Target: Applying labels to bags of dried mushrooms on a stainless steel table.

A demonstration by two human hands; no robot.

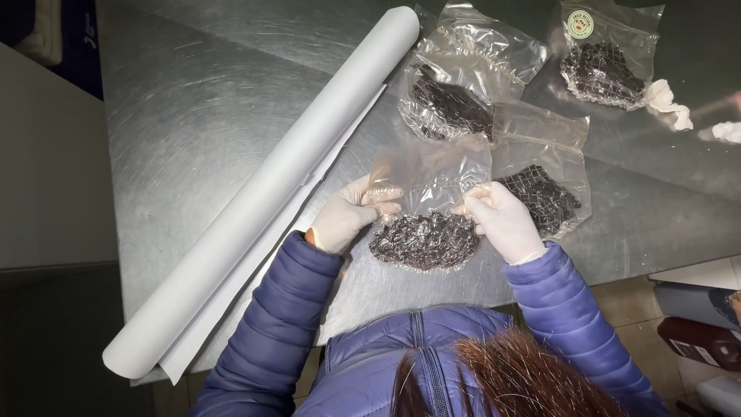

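Between both gloved hands, left hand (349,216) and right hand (502,220) grip clamped on the clear pouch (424,224).

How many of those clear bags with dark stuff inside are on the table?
4: one held between left hand and right hand, the held bag; one beside it; one above; one far right. An empty-looking bag might hide more.
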